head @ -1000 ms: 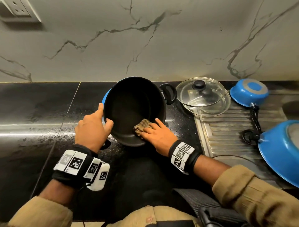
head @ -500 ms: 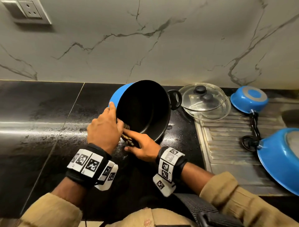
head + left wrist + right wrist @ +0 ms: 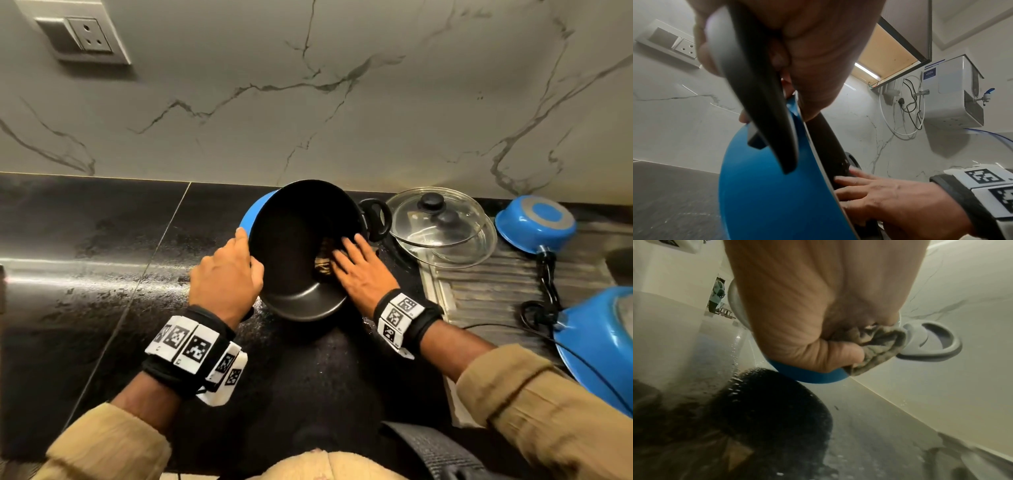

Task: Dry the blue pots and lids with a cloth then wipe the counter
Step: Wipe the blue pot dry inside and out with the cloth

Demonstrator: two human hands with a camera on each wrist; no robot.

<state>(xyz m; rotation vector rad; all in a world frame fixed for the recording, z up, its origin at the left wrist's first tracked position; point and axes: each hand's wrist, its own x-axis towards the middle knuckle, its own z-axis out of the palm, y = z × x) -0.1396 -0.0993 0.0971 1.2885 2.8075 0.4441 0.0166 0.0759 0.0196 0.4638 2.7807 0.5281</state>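
Observation:
A blue pot [image 3: 255,212] with a black inside stands tilted on the black counter [image 3: 102,274], its mouth facing me. My left hand [image 3: 236,263] grips its left rim and black side handle [image 3: 760,97]. My right hand [image 3: 349,253] reaches over the right rim with the fingers inside, pressing a brown cloth [image 3: 323,262] to the inner wall. In the right wrist view the thumb pinches the bunched cloth [image 3: 879,344] at the rim beside the other handle [image 3: 931,344]. Two glass lids [image 3: 442,226] lie stacked just right of the pot.
An upturned small blue saucepan [image 3: 536,222] and a larger blue pot [image 3: 603,346] sit on the steel drainboard [image 3: 489,291] at the right. A wall socket [image 3: 89,37] is at the upper left. The counter is wet with droplets around the pot.
My right hand has carried the cloth from the lower left rim, beside my left hand, across to the right inner wall. The pot's mouth has tipped more toward me.

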